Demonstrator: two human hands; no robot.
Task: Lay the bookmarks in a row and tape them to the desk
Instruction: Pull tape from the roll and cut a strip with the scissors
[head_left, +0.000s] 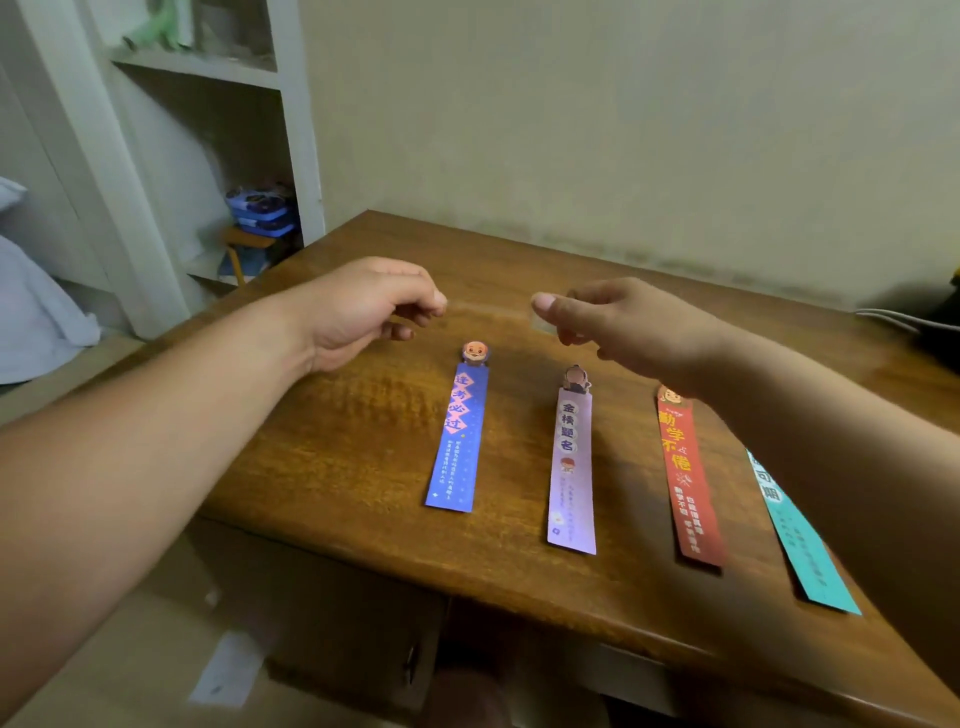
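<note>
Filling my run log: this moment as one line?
stage: taping | four bookmarks: rowed on desk | left hand: loosely curled, empty | right hand: pinches clear tape

**Surroundings: non-task items**

Well left of my left hand (358, 312) and farther back stands a white shelf unit (298, 130). Its upper compartment holds something pale green (156, 26), too blurred to identify. Lower down, a stack of blue boxes (262, 210) appears to sit on a small wooden stool (244, 244). At the far left edge is pale crumpled fabric (36, 312). Behind both hands is a plain beige wall (623, 114), with darker smudging along its base. Far right of my right hand (639, 332) is a black object (940, 322), cut off by the frame, with grey cables (883, 317) beside it. Below my left forearm is brown cardboard (130, 649) bearing a white label (228, 670).
</note>
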